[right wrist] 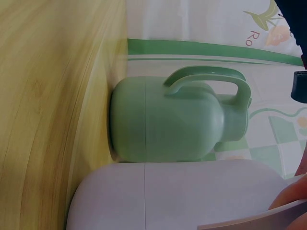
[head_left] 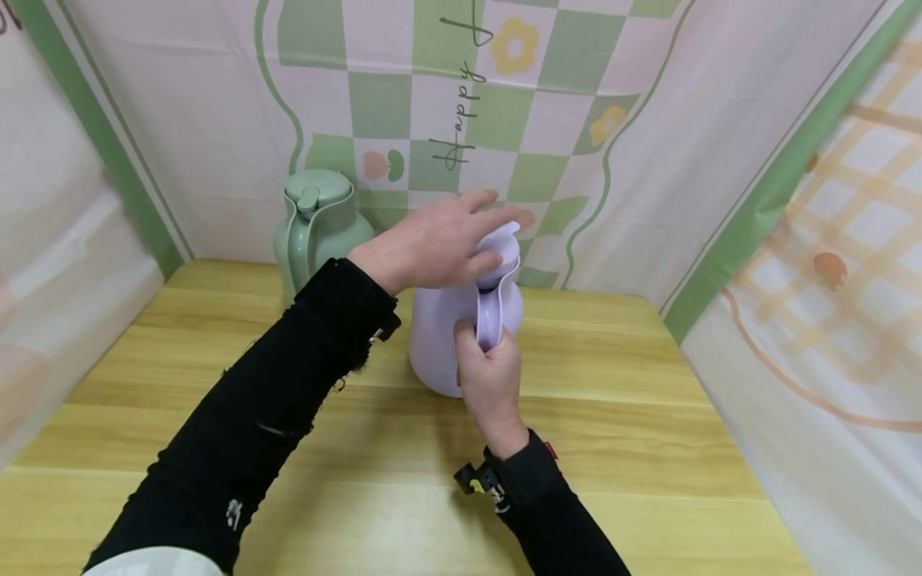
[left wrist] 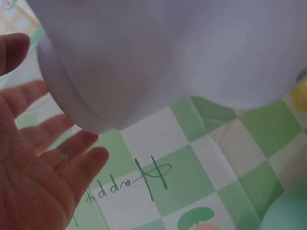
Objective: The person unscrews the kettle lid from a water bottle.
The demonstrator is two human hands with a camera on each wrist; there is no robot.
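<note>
A lilac thermos jug (head_left: 435,336) stands upright on the wooden table, its handle (head_left: 490,318) turned toward me. My right hand (head_left: 493,380) grips that handle, thumb on its left side. Over the jug's top is my left hand (head_left: 439,244), fingers spread and slightly blurred beside the lilac lid (head_left: 502,246). In the left wrist view the fingers of my left hand (left wrist: 43,167) are extended around the jug's top (left wrist: 72,96); whether they touch it I cannot tell. The right wrist view shows the jug's side (right wrist: 192,191) and only a bit of my right hand (right wrist: 290,194).
A green thermos jug (head_left: 320,228) of similar shape stands at the back left, behind my left forearm. Patterned cloth (head_left: 479,104) hangs behind the table (head_left: 605,448) and along both sides.
</note>
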